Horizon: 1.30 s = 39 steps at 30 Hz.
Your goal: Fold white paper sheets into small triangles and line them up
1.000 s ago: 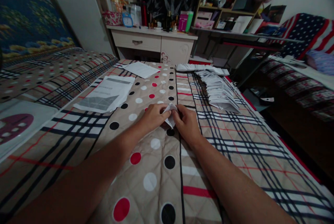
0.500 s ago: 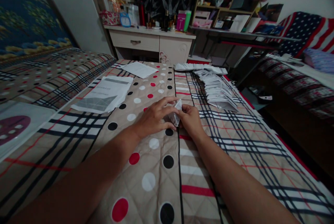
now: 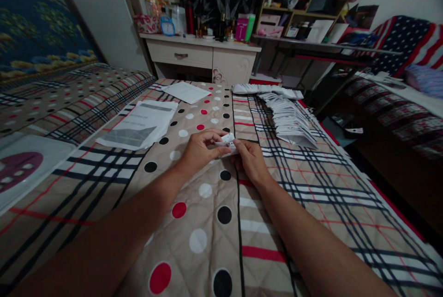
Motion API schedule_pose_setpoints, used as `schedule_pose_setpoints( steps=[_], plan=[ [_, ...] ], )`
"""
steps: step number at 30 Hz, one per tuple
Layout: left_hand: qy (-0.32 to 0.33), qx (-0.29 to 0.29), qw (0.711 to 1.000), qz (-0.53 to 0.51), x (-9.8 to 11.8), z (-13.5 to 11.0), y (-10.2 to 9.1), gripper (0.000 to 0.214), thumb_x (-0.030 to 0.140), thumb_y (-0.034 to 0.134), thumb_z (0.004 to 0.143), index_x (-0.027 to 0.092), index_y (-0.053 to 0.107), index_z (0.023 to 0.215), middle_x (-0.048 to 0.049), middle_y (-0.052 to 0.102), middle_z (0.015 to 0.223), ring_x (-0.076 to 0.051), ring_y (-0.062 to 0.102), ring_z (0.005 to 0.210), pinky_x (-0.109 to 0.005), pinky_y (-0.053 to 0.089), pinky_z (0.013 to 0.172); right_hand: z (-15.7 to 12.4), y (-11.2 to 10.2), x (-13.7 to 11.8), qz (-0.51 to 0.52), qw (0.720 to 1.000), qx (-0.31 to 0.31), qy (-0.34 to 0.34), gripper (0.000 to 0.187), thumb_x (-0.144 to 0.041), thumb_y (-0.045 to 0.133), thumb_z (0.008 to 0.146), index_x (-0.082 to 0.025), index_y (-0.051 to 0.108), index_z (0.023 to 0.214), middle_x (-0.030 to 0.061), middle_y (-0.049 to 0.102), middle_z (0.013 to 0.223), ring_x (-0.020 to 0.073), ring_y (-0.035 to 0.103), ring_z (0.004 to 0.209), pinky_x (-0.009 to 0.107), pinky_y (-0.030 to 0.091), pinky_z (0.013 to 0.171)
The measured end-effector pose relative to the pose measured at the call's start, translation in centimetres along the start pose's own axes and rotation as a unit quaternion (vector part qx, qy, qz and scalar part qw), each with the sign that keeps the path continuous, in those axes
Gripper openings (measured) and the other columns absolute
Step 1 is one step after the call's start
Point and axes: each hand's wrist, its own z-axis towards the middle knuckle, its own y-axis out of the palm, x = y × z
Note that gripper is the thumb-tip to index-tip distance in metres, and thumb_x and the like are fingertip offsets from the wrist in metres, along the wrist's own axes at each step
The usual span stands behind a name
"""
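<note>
Over the middle of the bed, a small folded piece of white paper [image 3: 227, 138] is held between both hands. My left hand [image 3: 201, 149] pinches its left side between thumb and fingers. From the other side my right hand [image 3: 252, 158] grips it, with the thumb on top; its lower fingers are partly hidden. Beyond my right hand lies a long row of folded white paper pieces [image 3: 292, 121], packed close together. A second row of folded paper [image 3: 266, 89] lies across its far end.
The quilted bedspread [image 3: 197, 260] has dots and plaid. Toward the left lie a printed paper stack [image 3: 140, 124], a paper sheet [image 3: 187, 92] and a clear plastic bag [image 3: 58, 149]. A white dresser [image 3: 194, 57] stands past the bed's far edge, crowded with bottles and boxes.
The paper piece has gone from an upright pointed shape to a flatter, tilted one. Both hands have shifted their grip on it, and the left fingers have drawn in closer.
</note>
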Motion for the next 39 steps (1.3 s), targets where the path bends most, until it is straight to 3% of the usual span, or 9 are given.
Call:
schedule_pose_setpoints(
  steps=[4, 8, 15, 19, 23, 27, 33, 36, 39],
  plan=[
    [-0.041, 0.020, 0.998, -0.042, -0.1, 0.2, 0.1, 0.034, 0.038, 0.084, 0.058, 0.014, 0.061, 0.065, -0.0127, 0.074, 0.099, -0.021, 0.069, 0.089, -0.033, 0.055, 0.081, 0.0, 0.0, -0.1, 0.012, 0.999, -0.005, -0.031, 0.045, -0.059, 0.053, 0.086, -0.017, 0.060, 0.072, -0.0030, 0.052, 0.053, 0.0097, 0.047, 0.044, 0.021, 0.032, 0.042],
    [-0.070, 0.045, 0.995, -0.051, 0.0, 0.2, 0.0, 0.036, 0.039, 0.086, 0.055, 0.014, 0.061, 0.064, -0.0097, 0.075, 0.092, -0.018, 0.069, 0.080, -0.029, 0.055, 0.073, 0.0, 0.1, -0.2, 0.038, 0.998, -0.012, -0.051, 0.034, -0.052, 0.064, 0.081, -0.018, 0.061, 0.077, -0.0042, 0.052, 0.059, 0.0096, 0.047, 0.048, 0.021, 0.035, 0.045],
    [-0.084, 0.064, 0.993, -0.053, -0.4, 0.1, 0.1, 0.033, 0.039, 0.083, 0.060, 0.014, 0.064, 0.068, -0.0056, 0.073, 0.080, -0.015, 0.067, 0.070, -0.026, 0.055, 0.064, 0.1, 0.3, 0.3, 0.025, 0.998, -0.010, -0.060, 0.028, -0.044, 0.064, 0.081, -0.018, 0.062, 0.071, -0.0035, 0.051, 0.059, 0.0102, 0.045, 0.051, 0.023, 0.035, 0.049],
    [-0.089, 0.063, 0.993, -0.048, -0.2, 0.0, 0.2, 0.036, 0.035, 0.083, 0.061, 0.014, 0.064, 0.084, -0.0037, 0.071, 0.077, -0.015, 0.068, 0.069, -0.025, 0.055, 0.064, 0.2, 0.3, 0.4, 0.010, 0.998, -0.007, -0.061, 0.029, -0.044, 0.064, 0.081, -0.018, 0.061, 0.069, -0.0029, 0.051, 0.057, 0.0113, 0.046, 0.051, 0.024, 0.034, 0.049],
    [-0.083, 0.040, 0.994, -0.063, 0.0, 0.0, 0.2, 0.052, 0.030, 0.082, 0.063, 0.014, 0.062, 0.108, -0.0057, 0.073, 0.088, -0.017, 0.070, 0.078, -0.025, 0.055, 0.069, 0.1, 0.3, 0.2, 0.004, 0.998, -0.007, -0.060, 0.030, -0.044, 0.064, 0.081, -0.018, 0.060, 0.066, -0.0025, 0.051, 0.057, 0.0115, 0.046, 0.051, 0.024, 0.035, 0.049],
    [-0.077, 0.009, 0.997, -0.009, 0.2, 0.0, 0.1, 0.033, 0.032, 0.079, 0.066, 0.013, 0.071, 0.092, -0.0080, 0.074, 0.091, -0.018, 0.069, 0.081, -0.026, 0.054, 0.072, -0.1, 0.4, 0.1, -0.031, 0.996, -0.025, -0.078, 0.029, -0.042, 0.061, 0.084, -0.017, 0.063, 0.069, -0.0012, 0.054, 0.060, 0.0117, 0.047, 0.054, 0.024, 0.036, 0.051],
    [-0.116, 0.031, 0.993, -0.010, 0.3, 0.0, 0.0, 0.023, 0.032, 0.078, 0.063, 0.013, 0.072, 0.074, -0.0047, 0.072, 0.073, -0.015, 0.065, 0.064, -0.026, 0.052, 0.062, -0.2, 0.4, 0.1, -0.139, 0.982, -0.042, -0.125, 0.026, -0.036, 0.057, 0.086, -0.017, 0.063, 0.069, 0.0005, 0.057, 0.064, 0.0133, 0.050, 0.061, 0.025, 0.038, 0.056],
    [-0.104, 0.042, 0.993, 0.022, 0.6, 0.1, 0.1, 0.015, 0.026, 0.076, 0.062, 0.014, 0.071, 0.069, -0.0043, 0.072, 0.071, -0.016, 0.066, 0.066, -0.026, 0.052, 0.064, -0.3, 0.7, 0.0, -0.146, 0.982, -0.043, -0.116, 0.027, -0.035, 0.062, 0.081, -0.018, 0.057, 0.061, -0.0017, 0.052, 0.059, 0.0118, 0.045, 0.058, 0.024, 0.035, 0.054],
    [-0.096, 0.048, 0.993, 0.039, 0.7, 0.1, 0.3, 0.014, 0.026, 0.076, 0.063, 0.014, 0.071, 0.068, -0.0044, 0.072, 0.071, -0.016, 0.066, 0.068, -0.026, 0.052, 0.065, -0.4, 1.0, -0.2, -0.089, 0.992, -0.048, -0.073, 0.029, -0.037, 0.065, 0.078, -0.019, 0.053, 0.058, -0.0032, 0.049, 0.055, 0.0106, 0.043, 0.052, 0.024, 0.032, 0.049]
  ],
)
